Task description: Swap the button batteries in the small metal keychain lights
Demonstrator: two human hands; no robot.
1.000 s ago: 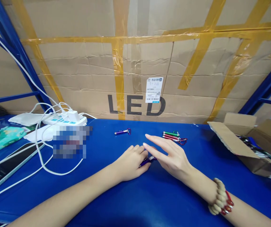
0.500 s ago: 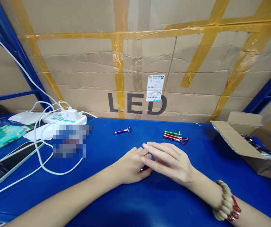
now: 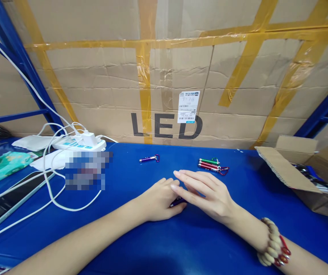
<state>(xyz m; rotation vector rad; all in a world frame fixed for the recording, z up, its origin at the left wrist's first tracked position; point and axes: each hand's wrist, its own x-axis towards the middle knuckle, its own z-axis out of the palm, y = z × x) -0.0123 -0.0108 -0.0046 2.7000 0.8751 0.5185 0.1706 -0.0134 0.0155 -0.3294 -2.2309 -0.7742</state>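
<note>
Beige and red beaded bracelets (image 3: 272,244) circle the right wrist (image 3: 254,226).

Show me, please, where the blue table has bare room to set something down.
Bare patches of the blue table: between the loose purple keychain penlight and the green penlight; on the near side of the left hand and right hand; and between the right hand and the open cardboard box. The left is crowded with a smartphone, power strip and white cables.
</note>
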